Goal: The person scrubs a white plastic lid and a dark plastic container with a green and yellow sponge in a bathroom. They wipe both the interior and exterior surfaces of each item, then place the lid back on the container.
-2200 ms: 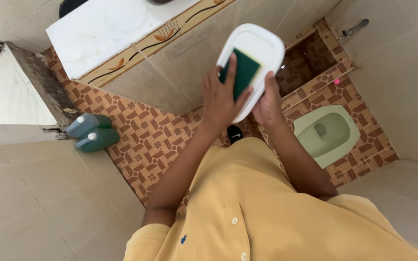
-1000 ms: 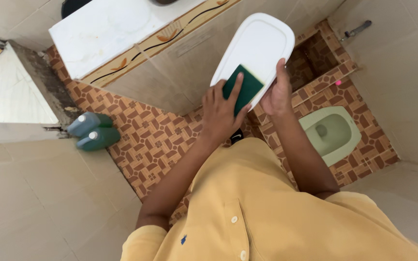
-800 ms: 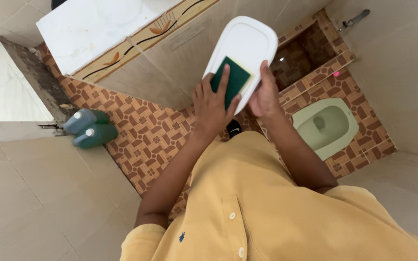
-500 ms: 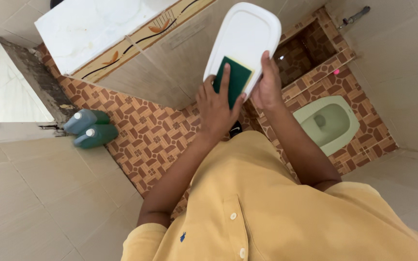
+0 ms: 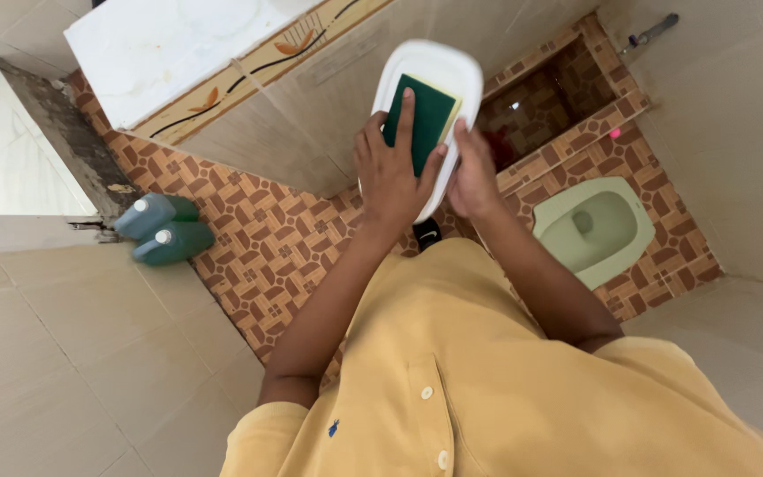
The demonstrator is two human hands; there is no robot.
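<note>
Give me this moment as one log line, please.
left hand: presses green sponge on white lid | right hand: grips lid edge

bottles point(image 5: 162, 231) | two, teal-green, white caps | floor, left wall
</note>
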